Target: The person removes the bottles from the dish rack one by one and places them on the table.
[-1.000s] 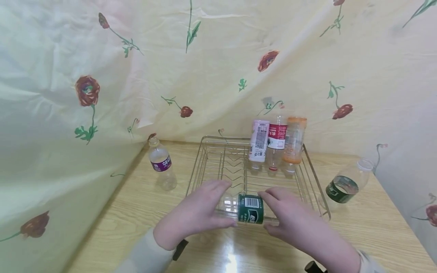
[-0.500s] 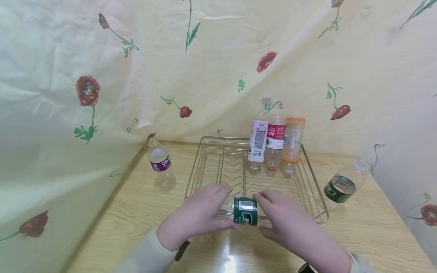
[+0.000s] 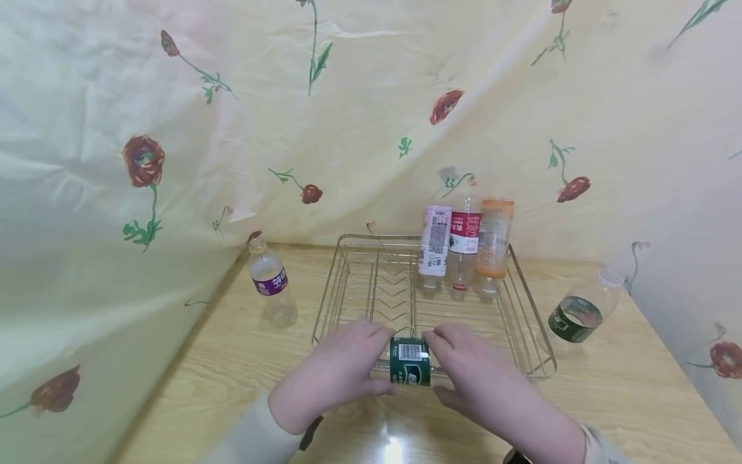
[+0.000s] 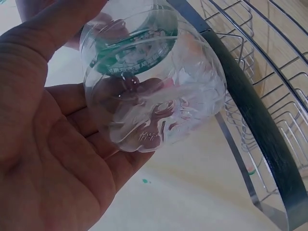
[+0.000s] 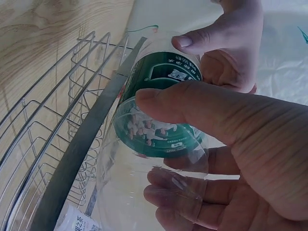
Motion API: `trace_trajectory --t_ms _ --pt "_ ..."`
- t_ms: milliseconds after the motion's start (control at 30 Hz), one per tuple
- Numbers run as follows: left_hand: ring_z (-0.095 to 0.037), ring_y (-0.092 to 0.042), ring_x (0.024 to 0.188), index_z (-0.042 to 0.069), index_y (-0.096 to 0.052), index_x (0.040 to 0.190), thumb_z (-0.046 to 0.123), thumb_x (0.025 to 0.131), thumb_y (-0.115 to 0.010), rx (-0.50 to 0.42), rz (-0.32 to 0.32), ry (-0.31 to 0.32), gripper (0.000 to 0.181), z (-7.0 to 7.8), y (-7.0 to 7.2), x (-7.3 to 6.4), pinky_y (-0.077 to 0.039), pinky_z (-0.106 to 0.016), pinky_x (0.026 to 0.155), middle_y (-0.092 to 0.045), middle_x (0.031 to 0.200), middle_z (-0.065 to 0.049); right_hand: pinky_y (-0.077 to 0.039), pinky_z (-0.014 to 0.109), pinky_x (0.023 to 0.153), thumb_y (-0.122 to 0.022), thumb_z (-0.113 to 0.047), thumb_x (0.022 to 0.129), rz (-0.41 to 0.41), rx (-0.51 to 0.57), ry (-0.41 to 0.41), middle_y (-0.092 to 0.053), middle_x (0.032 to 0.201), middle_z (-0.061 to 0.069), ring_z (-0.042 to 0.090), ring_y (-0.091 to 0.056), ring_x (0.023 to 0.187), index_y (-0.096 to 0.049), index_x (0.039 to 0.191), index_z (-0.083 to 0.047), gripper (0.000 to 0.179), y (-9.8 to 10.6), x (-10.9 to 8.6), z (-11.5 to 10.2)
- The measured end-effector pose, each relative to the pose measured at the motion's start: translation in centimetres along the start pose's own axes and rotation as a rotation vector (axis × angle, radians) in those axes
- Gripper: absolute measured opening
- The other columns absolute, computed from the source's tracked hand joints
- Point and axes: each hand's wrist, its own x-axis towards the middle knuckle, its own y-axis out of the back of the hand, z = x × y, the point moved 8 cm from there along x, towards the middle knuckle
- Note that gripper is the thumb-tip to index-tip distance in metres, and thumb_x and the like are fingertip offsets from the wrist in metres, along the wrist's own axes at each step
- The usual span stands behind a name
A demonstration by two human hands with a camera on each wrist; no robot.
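A clear plastic bottle with a green label (image 3: 409, 362) lies sideways between my hands, over the near side of the wire dish rack (image 3: 377, 237). My left hand (image 3: 336, 374) grips one end, thumb and fingers around the ridged clear wall of the bottle (image 4: 159, 101) in the left wrist view. At the other end, my right hand (image 3: 487, 380) holds it, the thumb lying across the green label (image 5: 149, 62) in the right wrist view. Each hand hides part of the clear plastic in the head view.
Three bottles stand upside down at the rack's back right: one white-labelled (image 3: 435, 241), one red-labelled (image 3: 466, 233), one orange-ended (image 3: 494, 238). A purple-labelled bottle (image 3: 270, 281) stands left of the rack, a green-labelled bottle (image 3: 576, 316) right. Flowered cloth (image 3: 348, 129) hangs behind.
The bottle and my right hand have shifted a little to the left, bringing the label closer to my left hand. Both hands keep their hold; the standing bottles stay in place.
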Motion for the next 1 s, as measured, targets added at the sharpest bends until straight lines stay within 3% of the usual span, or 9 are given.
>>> trace_trajectory --t_ms 433,600,800,1000 --pt "-0.020 -0.061 0.111 0.006 -0.064 0.127 0.051 0.074 -0.088 0.081 0.041 -0.020 0.073 0.2 0.4 0.1 -0.051 -0.038 0.098 -0.068 0.121 -0.005 -0.059 0.038 0.070 -0.096 -0.020 0.061 -0.009 -0.010 -0.016 -0.063 0.109 0.005 0.021 -0.061 0.095 -0.064 0.120 -0.004 0.069 0.3 0.6 0.1" --pt "-0.019 -0.062 0.107 0.007 -0.065 0.121 0.048 0.074 -0.090 0.104 0.096 -0.048 0.066 0.3 0.7 -0.1 -0.052 -0.036 0.097 -0.069 0.116 -0.004 -0.059 0.038 0.071 -0.096 -0.020 0.061 0.002 -0.019 -0.011 -0.063 0.108 0.005 0.021 -0.061 0.093 -0.065 0.120 -0.003 0.069 0.4 0.8 -0.1" --pt "-0.021 -0.063 0.107 0.004 -0.065 0.123 0.035 0.073 -0.092 0.063 0.200 -0.036 0.064 -0.2 1.5 -0.7 -0.051 -0.037 0.098 -0.069 0.116 -0.005 -0.057 0.048 0.089 -0.098 -0.022 0.061 0.111 0.033 0.044 -0.062 0.126 0.015 0.032 -0.062 0.109 -0.058 0.134 -0.001 0.086 1.5 0.7 -0.1" --pt "-0.026 -0.064 0.109 0.000 -0.063 0.127 0.029 0.069 -0.095 0.036 0.385 0.006 0.072 -1.7 2.8 -2.4 -0.052 -0.041 0.098 -0.068 0.119 -0.011 -0.045 0.055 0.105 -0.096 -0.041 0.064 0.213 0.128 0.045 -0.045 0.150 0.016 0.036 -0.048 0.132 -0.037 0.156 -0.007 0.115 3.8 0.4 1.2"
